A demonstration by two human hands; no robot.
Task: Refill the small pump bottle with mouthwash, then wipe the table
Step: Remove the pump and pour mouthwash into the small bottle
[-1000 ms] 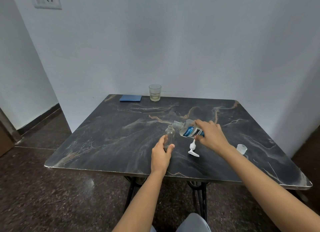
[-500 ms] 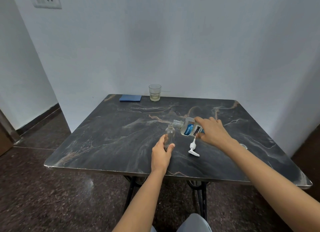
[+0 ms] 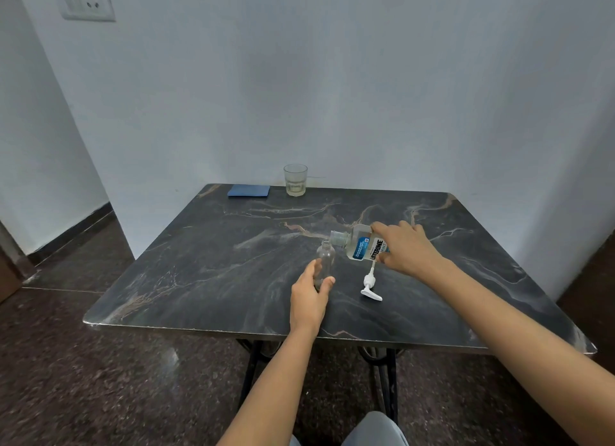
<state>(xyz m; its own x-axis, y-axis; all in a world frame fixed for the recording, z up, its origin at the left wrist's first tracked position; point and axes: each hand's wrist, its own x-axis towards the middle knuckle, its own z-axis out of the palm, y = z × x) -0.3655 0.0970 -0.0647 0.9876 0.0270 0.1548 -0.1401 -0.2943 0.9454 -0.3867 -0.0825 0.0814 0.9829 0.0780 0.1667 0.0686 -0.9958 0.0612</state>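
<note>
A dark marble-patterned counter (image 3: 206,279) with pale and rust veins stands against a white wall, on black metal legs.

The right grip (image 3: 406,247) is wrapped over the base end of the mouthwash bottle (image 3: 361,247), fingers curled across the top and the thumb underneath. This bottle is clear plastic with a blue and white label reading LISTERINE. It is held off the counter, tipped almost level, with its uncapped neck pointing left. The neck sits just above and just right of the mouth of the small pump bottle (image 3: 325,257). Whether liquid is passing between the two cannot be told.

The left grip (image 3: 307,300) is narrow, holding the lower part of the small pump bottle between thumb and fingers, and comes in from the near edge. This bottle is clear, slim and round-shouldered, with an open neck. It stands upright on the counter, around its middle and slightly toward the near edge. No fill level can be made out through its wall.

A clear glass tumbler (image 3: 295,179) stands at the far edge beside the wall, with a pale yellowish tint low down. Left of it, toward the far left corner, a folded blue cloth (image 3: 249,190) lies flat.

The white pump head (image 3: 370,286) lies on its side on the counter just right of the small pump bottle, below the mouthwash bottle. Its tube points toward the far edge and its nozzle toward the near edge.
</note>
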